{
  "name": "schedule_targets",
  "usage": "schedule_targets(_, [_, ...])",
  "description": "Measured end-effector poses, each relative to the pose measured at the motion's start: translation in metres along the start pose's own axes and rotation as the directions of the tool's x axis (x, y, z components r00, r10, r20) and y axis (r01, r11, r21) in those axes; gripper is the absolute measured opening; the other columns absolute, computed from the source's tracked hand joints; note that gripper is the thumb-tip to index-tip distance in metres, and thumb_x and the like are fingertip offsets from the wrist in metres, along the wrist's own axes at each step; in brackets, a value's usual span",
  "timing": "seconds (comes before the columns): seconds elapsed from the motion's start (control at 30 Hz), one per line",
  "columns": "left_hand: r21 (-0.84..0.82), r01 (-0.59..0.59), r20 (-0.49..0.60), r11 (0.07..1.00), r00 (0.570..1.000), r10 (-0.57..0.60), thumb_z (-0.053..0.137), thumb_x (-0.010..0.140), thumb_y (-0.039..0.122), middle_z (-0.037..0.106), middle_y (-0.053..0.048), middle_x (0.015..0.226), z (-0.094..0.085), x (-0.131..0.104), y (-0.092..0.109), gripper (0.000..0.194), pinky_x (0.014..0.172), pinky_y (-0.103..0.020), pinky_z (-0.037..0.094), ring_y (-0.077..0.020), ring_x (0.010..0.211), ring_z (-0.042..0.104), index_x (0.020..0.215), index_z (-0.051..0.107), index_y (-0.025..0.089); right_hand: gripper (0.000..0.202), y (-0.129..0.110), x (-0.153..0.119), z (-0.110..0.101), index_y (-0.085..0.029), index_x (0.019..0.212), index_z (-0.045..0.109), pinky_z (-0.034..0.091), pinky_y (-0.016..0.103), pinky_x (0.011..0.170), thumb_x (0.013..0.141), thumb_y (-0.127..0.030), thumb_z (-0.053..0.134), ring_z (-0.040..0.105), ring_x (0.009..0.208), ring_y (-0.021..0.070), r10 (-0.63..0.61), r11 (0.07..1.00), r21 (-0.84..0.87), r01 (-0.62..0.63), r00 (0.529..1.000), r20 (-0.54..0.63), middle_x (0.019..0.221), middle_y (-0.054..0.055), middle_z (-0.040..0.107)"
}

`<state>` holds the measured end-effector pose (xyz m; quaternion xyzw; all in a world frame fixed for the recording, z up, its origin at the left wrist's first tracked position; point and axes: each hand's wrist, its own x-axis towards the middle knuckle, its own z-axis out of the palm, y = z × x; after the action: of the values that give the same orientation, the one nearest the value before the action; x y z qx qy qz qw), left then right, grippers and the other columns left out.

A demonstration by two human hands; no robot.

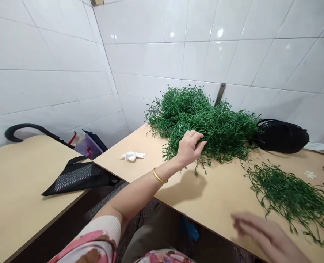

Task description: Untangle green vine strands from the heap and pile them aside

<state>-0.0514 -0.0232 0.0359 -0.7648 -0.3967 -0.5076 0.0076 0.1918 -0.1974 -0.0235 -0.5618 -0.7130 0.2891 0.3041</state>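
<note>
A big heap of thin green stems (194,113) with small knobbed tips, looking like artificial plant stems, lies on the table against the tiled wall. At its front edge, my left hand (190,146) has its fingers curled into the stems, thumb close to the index finger; the fingertips are partly hidden. Low on the right, my right hand (268,235) is smeared by motion above the table's front edge, fingers stretched out, with nothing visible in them. Beyond it lies a smaller, flatter bunch of the same green stems (290,193).
A black bag (282,136) sits right of the heap, near a pale flower piece (310,174). Crumpled white tissue (133,156) lies to the left. A second table (14,182) holds a black mesh pouch (74,177); an umbrella's hooked handle (27,126) rises behind it.
</note>
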Motion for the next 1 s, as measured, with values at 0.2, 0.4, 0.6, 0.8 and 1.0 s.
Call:
schedule_targets(0.2, [0.237,-0.137,0.006,0.962,0.990,0.139,0.052,0.081,0.033,0.057,-0.013,0.112,0.010,0.007,-0.031,0.041,0.094,-0.039,0.039,-0.0235,0.108,0.048,0.117,0.052,0.013,0.042,-0.064,0.162,-0.011,-0.016,0.074,0.064,0.049,0.028,0.060,0.069,-0.057,0.060,0.060,0.064,0.0165,0.103,0.887,0.453,0.089,0.918,-0.383,0.068,0.007,0.065])
schedule_targets(0.4, [0.336,-0.225,0.149,0.915,0.972,0.184,0.053,0.078,0.047,0.040,-0.017,0.140,0.031,0.005,-0.053,0.071,0.105,-0.042,0.030,-0.0281,0.131,0.034,0.138,0.033,0.013,0.029,-0.068,0.247,0.017,-0.017,0.071,0.056,0.039,0.025,0.051,0.064,-0.043,0.065,0.049,0.052,0.0116,0.145,0.885,0.461,0.068,0.900,-0.411,0.056,-0.002,0.054])
schedule_targets(0.6, [0.468,-0.290,0.388,0.835,0.916,0.101,0.066,0.070,0.042,0.031,-0.013,0.147,0.053,0.023,-0.072,0.091,0.105,-0.051,0.026,-0.0301,0.138,0.021,0.145,0.018,0.024,0.016,-0.044,0.203,0.000,-0.018,0.068,0.057,0.027,0.025,0.047,0.074,-0.033,0.055,0.035,0.047,0.0098,-0.054,0.997,0.030,0.075,0.891,-0.450,0.049,-0.004,0.043])
schedule_targets(0.8, [0.558,-0.283,0.437,0.780,0.899,0.014,0.071,0.065,0.031,0.025,-0.020,0.148,0.065,0.050,-0.098,0.088,0.102,-0.058,0.026,-0.0350,0.140,0.012,0.142,0.028,0.022,0.024,-0.054,0.119,-0.051,-0.022,0.084,0.063,0.029,0.025,0.042,0.079,-0.045,0.055,0.043,0.049,0.0134,0.094,0.992,0.126,-0.016,0.758,-0.645,0.057,-0.001,0.049])
schedule_targets(1.0, [0.575,-0.165,0.393,0.801,0.915,-0.093,0.074,0.064,0.026,0.023,-0.020,0.149,0.080,0.079,-0.118,0.091,0.101,-0.062,0.023,-0.0382,0.139,0.010,0.143,0.027,0.023,0.026,-0.033,0.099,-0.031,-0.020,0.091,0.067,0.044,0.036,0.067,0.084,-0.037,0.048,0.060,0.076,0.0243,-0.276,0.923,-0.384,-0.019,0.663,-0.696,0.080,0.010,0.064])
